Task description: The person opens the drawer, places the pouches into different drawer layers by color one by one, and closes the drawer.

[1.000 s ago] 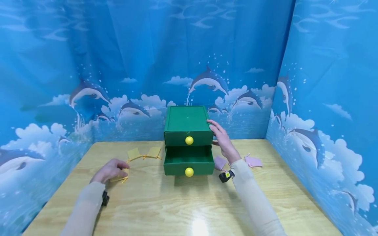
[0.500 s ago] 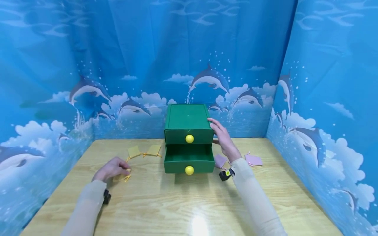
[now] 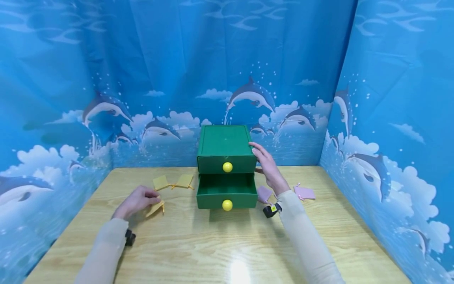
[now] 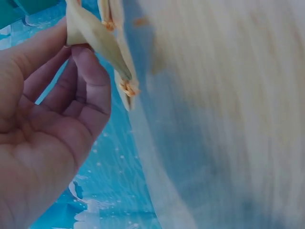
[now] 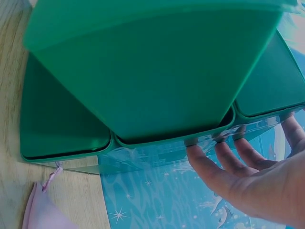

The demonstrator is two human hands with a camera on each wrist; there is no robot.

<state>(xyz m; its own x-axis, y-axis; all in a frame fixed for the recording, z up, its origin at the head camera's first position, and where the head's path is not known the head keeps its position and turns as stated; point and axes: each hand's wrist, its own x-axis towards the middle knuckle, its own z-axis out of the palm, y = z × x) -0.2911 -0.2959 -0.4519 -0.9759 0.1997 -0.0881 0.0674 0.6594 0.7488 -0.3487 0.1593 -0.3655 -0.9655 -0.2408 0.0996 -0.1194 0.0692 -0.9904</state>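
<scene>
My left hand [image 3: 136, 202] pinches a small yellow drawstring pouch [image 3: 155, 209] between thumb and fingertips. In the left wrist view the pouch [image 4: 97, 38] hangs tilted from the fingers, its orange cord toward the table. Two more yellow pouches [image 3: 185, 181] lie just beyond that hand. A green drawer cabinet [image 3: 225, 141] with yellow knobs stands at the middle back. Its pulled-out drawer [image 3: 227, 201] sits below a closed top drawer. My right hand [image 3: 268, 169] rests on the cabinet's right side, and in the right wrist view its fingertips [image 5: 195, 151] touch the side wall.
Two pink pouches lie right of the cabinet: one pouch [image 3: 264, 194] close beside it, another pouch [image 3: 305, 193] farther right. The wooden table [image 3: 198, 252] is bounded at the back and sides by a blue dolphin-print curtain [image 3: 170, 79].
My left hand has lifted the yellow pouch and moved slightly right and away from me. The right hand stays on the cabinet, and the drawer keeps its position.
</scene>
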